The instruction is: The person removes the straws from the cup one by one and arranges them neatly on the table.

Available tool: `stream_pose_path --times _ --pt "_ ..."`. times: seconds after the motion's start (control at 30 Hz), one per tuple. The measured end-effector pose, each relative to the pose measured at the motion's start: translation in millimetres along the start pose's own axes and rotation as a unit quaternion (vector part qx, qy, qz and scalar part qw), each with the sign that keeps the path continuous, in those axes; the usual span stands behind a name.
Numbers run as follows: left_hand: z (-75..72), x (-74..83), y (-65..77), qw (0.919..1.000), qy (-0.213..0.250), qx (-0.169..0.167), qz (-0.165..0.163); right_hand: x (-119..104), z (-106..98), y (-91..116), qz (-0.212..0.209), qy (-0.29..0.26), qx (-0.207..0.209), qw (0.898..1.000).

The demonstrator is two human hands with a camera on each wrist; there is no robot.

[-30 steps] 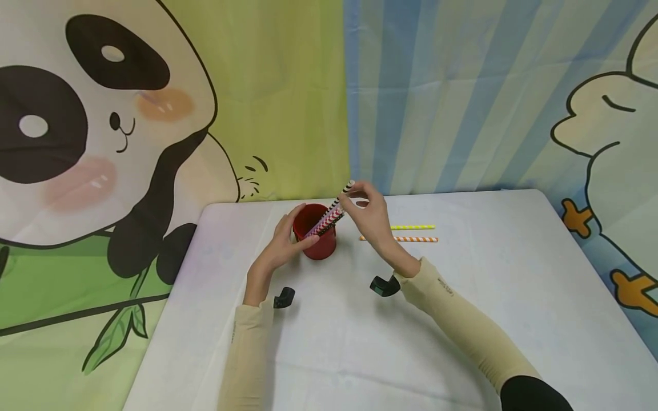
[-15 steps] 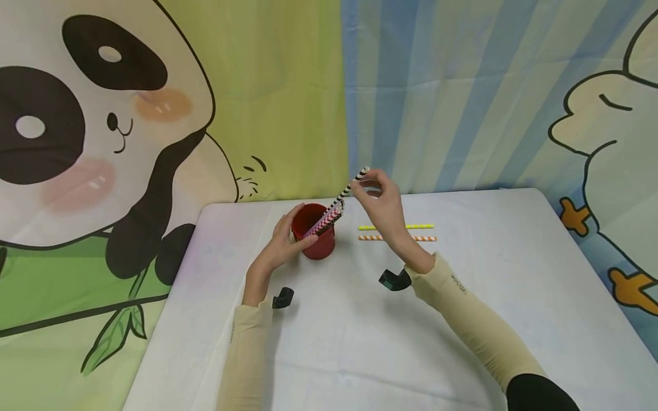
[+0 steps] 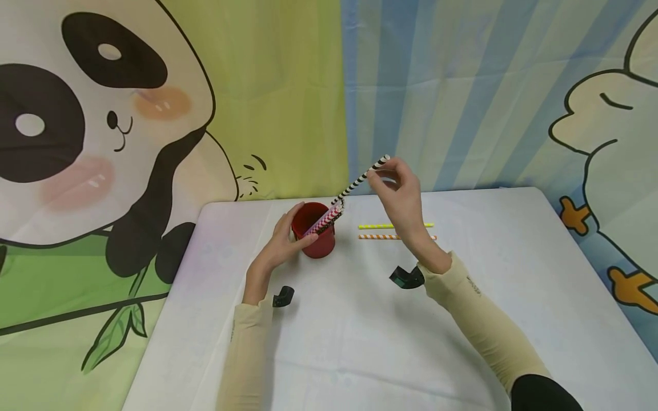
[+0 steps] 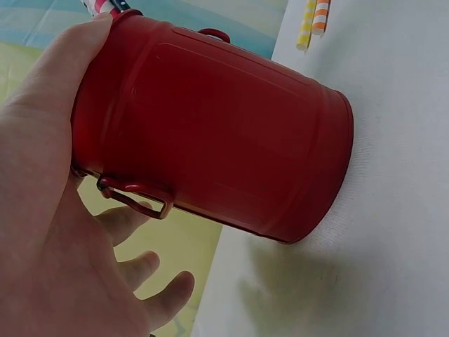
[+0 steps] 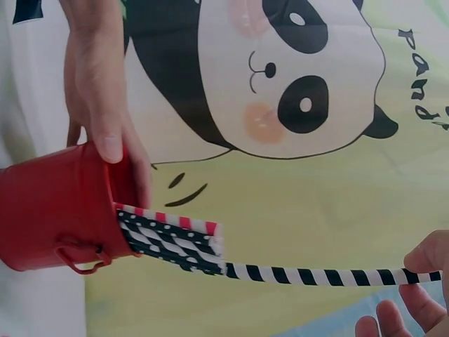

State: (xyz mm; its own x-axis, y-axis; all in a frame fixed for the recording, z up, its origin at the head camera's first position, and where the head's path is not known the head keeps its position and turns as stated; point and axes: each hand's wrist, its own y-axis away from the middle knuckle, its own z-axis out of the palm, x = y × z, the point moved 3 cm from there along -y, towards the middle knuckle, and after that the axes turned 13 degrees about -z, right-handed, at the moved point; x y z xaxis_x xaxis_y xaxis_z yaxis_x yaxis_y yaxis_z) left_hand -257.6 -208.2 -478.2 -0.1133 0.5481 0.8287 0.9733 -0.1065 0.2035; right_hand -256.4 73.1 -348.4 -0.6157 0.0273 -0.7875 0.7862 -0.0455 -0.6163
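My left hand [image 3: 281,242] holds a small red metal bucket [image 3: 320,249] by its rim, thumb on the near side and fingers around the far left. Several patterned paper straws [image 3: 327,218], pink, red and black among them, lean out of the bucket toward the right. Between thumb and fingertips, my right hand [image 3: 404,200] pinches a black-and-white striped straw [image 3: 357,182] near its upper end. That straw slants down to the left, its lower end right at the tips of the bundle in the right wrist view. The bucket's side handle [image 4: 137,196] shows in the left wrist view.
A yellow striped straw [image 3: 375,227] and an orange striped straw [image 3: 377,236] lie side by side on the white table [image 3: 329,342], right of the bucket. Behind the table's back edge hangs a printed cloth [image 3: 288,114] with a panda.
My right hand has moved up and to the right, drawing the black-and-white straw out of the bundle. My left hand and the bucket have stayed put.
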Motion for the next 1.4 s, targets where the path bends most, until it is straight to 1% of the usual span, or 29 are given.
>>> stream_pose_path --times 0.2,0.3,0.37,0.47,0.57,0.63,0.7,0.8,0.87,0.93,1.0,1.1,1.17,1.2,1.27,1.4 --pt "1.3 -0.4 -0.4 1.0 0.005 -0.003 0.0 -22 -12 -6 -0.022 -0.015 0.022 0.999" --pt "1.6 -0.7 -0.7 1.0 0.008 -0.002 -0.002 -32 -16 -8 -0.033 -0.01 0.028 0.999" --pt "1.7 -1.0 -0.5 1.0 0.009 -0.002 -0.002 -33 -19 -8 -0.042 0.002 0.025 0.999" --pt "2.2 -2.0 -0.4 0.9999 0.011 -0.004 -0.004 -26 -20 -5 -0.05 0.03 0.001 0.998" --pt "2.5 -2.5 -0.6 0.9999 0.013 -0.006 -0.003 -16 -21 1 -0.05 0.069 -0.044 0.995" --pt "2.5 -1.9 -0.4 0.9999 0.013 -0.007 -0.003 -8 -21 5 -0.047 0.1 -0.078 0.991" --pt "2.4 -1.4 -0.4 0.9999 0.012 -0.006 -0.002 1 -21 10 -0.046 0.136 -0.115 0.983" --pt "2.4 -1.8 -1.0 0.9999 0.01 -0.004 -0.005 16 -22 19 -0.044 0.197 -0.169 0.965" --pt "2.8 -2.9 -1.5 0.9999 0.008 -0.004 -0.006 28 -24 28 -0.046 0.242 -0.204 0.947" --pt "3.5 -4.1 -1.9 0.9999 0.008 -0.004 -0.007 43 -26 42 -0.057 0.291 -0.239 0.924" --pt "4.3 -4.7 -1.9 0.9999 0.007 -0.006 -0.006 57 -29 57 -0.075 0.34 -0.273 0.897" --pt "4.5 -4.4 -1.1 0.9999 0.007 -0.008 -0.006 75 -31 79 -0.109 0.398 -0.313 0.856" --pt "4.1 -3.7 -0.5 0.9999 0.008 -0.008 -0.005 85 -31 88 -0.123 0.421 -0.327 0.837" --pt "3.8 -3.4 -0.4 0.9999 0.009 -0.007 -0.005 88 -30 92 -0.127 0.429 -0.331 0.831" --pt "3.2 -2.8 -0.7 0.9999 0.009 -0.005 -0.005 95 -29 96 -0.134 0.443 -0.332 0.822" --pt "2.2 -2.4 -1.6 0.9999 0.009 -0.005 -0.005 105 -24 102 -0.152 0.462 -0.328 0.81"
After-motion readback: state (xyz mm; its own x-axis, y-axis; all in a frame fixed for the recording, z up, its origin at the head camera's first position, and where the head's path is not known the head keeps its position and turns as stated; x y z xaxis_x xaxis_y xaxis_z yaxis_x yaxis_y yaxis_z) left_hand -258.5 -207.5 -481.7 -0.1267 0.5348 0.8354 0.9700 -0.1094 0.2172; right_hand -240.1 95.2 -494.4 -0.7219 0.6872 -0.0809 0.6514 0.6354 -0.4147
